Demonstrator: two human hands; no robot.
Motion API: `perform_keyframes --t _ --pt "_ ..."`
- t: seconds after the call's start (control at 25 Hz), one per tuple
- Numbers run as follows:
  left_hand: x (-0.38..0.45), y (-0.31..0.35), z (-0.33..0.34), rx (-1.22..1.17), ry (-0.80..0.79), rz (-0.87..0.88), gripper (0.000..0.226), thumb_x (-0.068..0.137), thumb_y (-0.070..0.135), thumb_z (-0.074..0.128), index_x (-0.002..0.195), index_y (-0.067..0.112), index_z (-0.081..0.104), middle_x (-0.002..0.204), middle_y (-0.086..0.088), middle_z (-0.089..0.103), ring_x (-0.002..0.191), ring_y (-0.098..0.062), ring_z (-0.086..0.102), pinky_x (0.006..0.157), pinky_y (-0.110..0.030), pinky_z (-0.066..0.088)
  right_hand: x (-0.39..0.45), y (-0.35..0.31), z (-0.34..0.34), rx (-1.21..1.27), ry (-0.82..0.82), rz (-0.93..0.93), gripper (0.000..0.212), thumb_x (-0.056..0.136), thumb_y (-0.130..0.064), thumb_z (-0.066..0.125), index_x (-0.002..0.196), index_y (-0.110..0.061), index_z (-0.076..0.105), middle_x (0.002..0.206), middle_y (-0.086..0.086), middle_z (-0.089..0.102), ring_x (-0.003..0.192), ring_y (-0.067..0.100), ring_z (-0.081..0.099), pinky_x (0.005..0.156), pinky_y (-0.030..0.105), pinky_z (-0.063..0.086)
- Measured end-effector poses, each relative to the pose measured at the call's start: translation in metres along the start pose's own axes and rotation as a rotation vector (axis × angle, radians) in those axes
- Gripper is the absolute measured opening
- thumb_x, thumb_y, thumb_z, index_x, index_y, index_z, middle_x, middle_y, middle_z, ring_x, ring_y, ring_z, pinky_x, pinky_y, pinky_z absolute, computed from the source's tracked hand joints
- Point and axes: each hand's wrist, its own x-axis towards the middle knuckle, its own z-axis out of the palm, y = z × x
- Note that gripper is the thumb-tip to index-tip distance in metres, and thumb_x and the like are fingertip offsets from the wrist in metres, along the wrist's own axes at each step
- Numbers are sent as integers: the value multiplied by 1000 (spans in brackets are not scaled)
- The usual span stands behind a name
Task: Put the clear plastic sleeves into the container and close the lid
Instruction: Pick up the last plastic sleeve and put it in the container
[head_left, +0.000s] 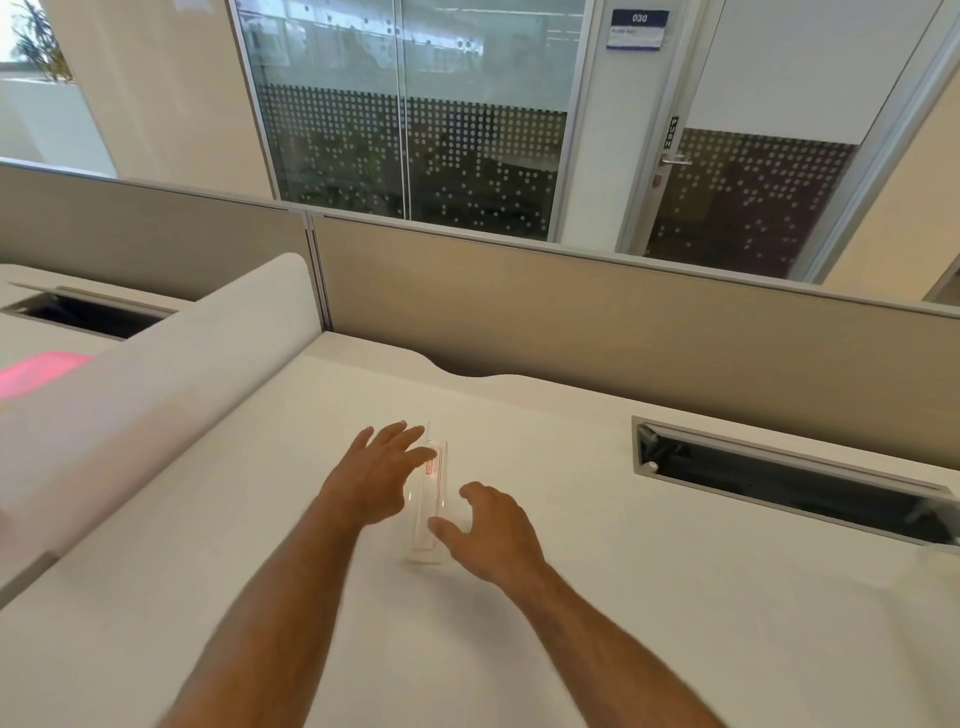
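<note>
A clear plastic container (428, 501) with thin red print lies lengthwise on the white desk (649, 597), between my two hands. My left hand (376, 475) hovers at its left side with the fingers spread, the fingertips over its far end. My right hand (493, 525) is at its near right side, fingers curved and apart, thumb close to the container's edge. Neither hand visibly grips it. I cannot tell whether the lid is open or whether sleeves lie inside.
A grey partition (571, 322) closes the desk's far side. An open cable slot (779, 478) is cut into the desk at the right. A white rounded divider (156, 374) runs along the left, with a pink item (36, 371) beyond it.
</note>
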Motion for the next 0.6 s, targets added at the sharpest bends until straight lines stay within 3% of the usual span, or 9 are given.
perform_keyframes --t 0.16,0.32,0.44,0.52,0.6 --pt "17 -10 -1 131 -82 58 63 93 6 58 146 34 41 164 0 23 151 -25 18 121 -48 22 13 -22 17 70 -44 70 76 70 -70 58 125 -19 56 119 -1 66 106 20 62 84 31 50" --pt "28 -17 5 189 -113 116 59 95 9 57 145 36 43 163 4 27 149 -25 22 118 -46 26 26 -32 28 137 -75 149 71 69 -66 65 119 -16 61 112 -2 68 102 19 64 81 28 48" --pt "33 -17 11 211 -119 158 50 97 16 60 142 35 48 161 7 32 148 -23 25 117 -44 27 30 -34 31 198 -83 166 40 71 -47 71 93 -14 70 88 -2 71 81 18 66 72 27 49" --pt "36 -17 15 211 -112 166 44 97 18 60 138 33 53 157 8 38 148 -22 27 118 -43 25 30 -32 30 191 -74 145 17 68 -26 65 59 -12 60 52 -1 52 52 18 50 54 28 41" --pt "37 -18 19 197 -91 157 37 97 18 60 132 30 58 153 10 45 147 -20 29 118 -42 23 26 -28 25 171 -74 129 21 63 -14 55 47 -13 42 43 -2 32 43 19 34 44 27 28"
